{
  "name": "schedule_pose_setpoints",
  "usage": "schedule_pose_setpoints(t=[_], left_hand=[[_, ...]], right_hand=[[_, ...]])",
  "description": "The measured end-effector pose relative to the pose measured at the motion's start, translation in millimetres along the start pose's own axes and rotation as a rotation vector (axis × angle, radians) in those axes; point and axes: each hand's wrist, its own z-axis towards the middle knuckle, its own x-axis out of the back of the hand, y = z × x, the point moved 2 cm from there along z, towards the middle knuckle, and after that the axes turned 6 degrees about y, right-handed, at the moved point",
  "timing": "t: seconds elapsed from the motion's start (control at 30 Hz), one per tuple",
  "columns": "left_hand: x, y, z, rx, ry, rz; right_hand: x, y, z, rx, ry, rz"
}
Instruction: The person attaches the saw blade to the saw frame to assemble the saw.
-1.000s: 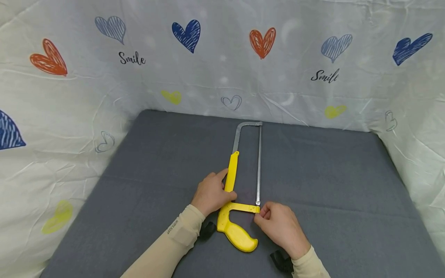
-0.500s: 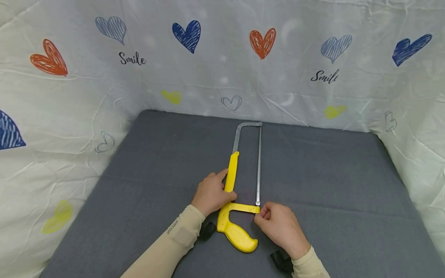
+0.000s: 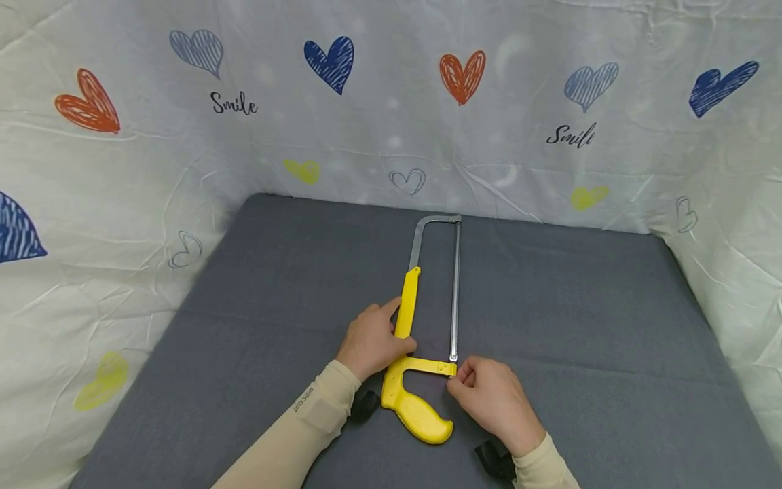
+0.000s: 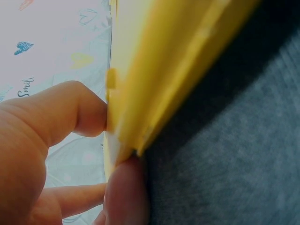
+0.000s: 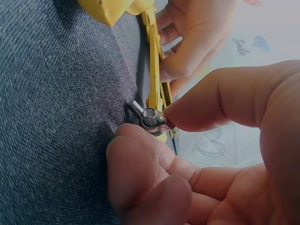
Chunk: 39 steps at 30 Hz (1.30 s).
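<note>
A yellow hacksaw [image 3: 421, 415] lies on the grey cloth, its steel blade [image 3: 455, 292] on the right and its handle nearest me. My left hand [image 3: 370, 341] holds the yellow part of the frame, thumb on the near side and fingers along the outer edge; the left wrist view shows the fingertips against the yellow frame [image 4: 154, 70]. At the blade's near end, my right hand [image 3: 491, 394] pinches a wing nut [image 5: 161, 126] between thumb and fingers. The threaded end of a screw [image 5: 150, 115] sticks out of the nut. Fingers partly hide the nut.
A grey cloth-covered table [image 3: 580, 326] spreads under the saw. White sheeting [image 3: 379, 122] printed with hearts and "Smile" hangs behind and along both sides. Black straps [image 3: 364, 406] show below the wrists.
</note>
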Motion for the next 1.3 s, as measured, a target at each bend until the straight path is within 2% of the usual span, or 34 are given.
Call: schedule_pose_setpoints(t=[1.3], left_hand=[[0.2, -0.2, -0.1, -0.004, -0.002, 0.005]], right_hand=[[-0.4, 3.2, 1.1, 0.041, -0.009, -0.013]])
